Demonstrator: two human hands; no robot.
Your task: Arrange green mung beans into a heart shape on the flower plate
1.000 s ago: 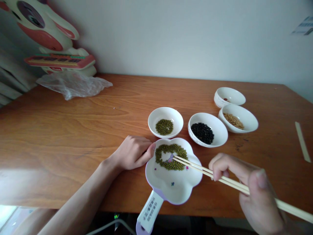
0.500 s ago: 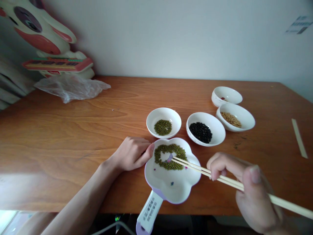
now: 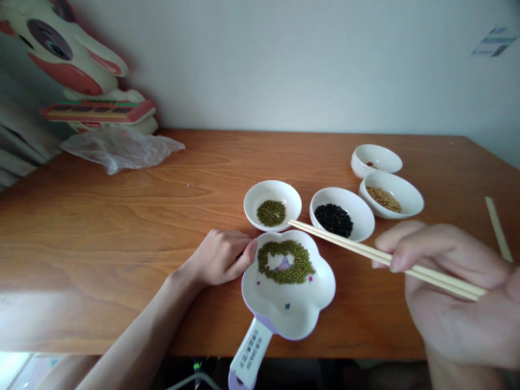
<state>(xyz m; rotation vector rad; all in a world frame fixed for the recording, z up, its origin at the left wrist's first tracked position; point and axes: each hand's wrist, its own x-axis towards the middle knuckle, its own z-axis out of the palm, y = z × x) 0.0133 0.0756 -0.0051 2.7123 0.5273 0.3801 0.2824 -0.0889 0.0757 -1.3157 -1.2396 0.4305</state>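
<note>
head cam: right hand [image 3: 455, 292] gripping chopsticks [image 3: 365, 250], tips over the small green bean bowl [image 3: 272, 205]. left hand [image 3: 221, 255] loosely curled, thumb touching the flower dish [image 3: 289, 290] rim, holding nothing.

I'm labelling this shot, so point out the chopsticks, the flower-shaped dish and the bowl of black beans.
chopsticks [image 3: 349, 244], head view, middle of the shafts.
flower-shaped dish [image 3: 290, 319], head view, bare white floor near the handle.
bowl of black beans [image 3: 363, 211], head view, bare inner wall.

Soft, dim daylight, brightest at the lower left corner; faint shadows under the bowls [image 3: 272, 203]; wide-angle bending at the edges (right hand [image 3: 455, 287] blurred, oversized).
</note>
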